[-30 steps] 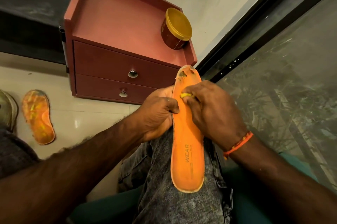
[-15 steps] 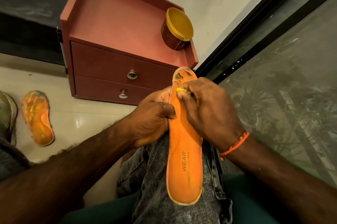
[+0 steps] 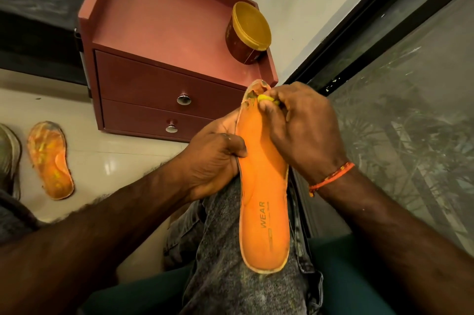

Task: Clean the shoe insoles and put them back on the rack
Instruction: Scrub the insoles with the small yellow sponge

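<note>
An orange insole (image 3: 264, 202) printed "WEAR" lies lengthwise on my knee, heel toward me. My left hand (image 3: 213, 161) grips its left edge at mid-length, thumb curled over the rim. My right hand (image 3: 300, 127) pinches a small yellow piece (image 3: 265, 98) against the worn, torn toe end of the insole. A second orange insole (image 3: 50, 161), stained yellow and grey, lies on the tiled floor at the left.
A dark red two-drawer cabinet (image 3: 159, 89) stands on the floor ahead, with a brown jar with a gold lid (image 3: 247, 32) on its top. A shoe (image 3: 9, 158) shows at the left edge. A black-framed glass pane (image 3: 397, 84) runs along the right.
My right hand has slid with the yellow piece up the insole from near mid-length to the toe end. My left hand has kept its grip on the edge.
</note>
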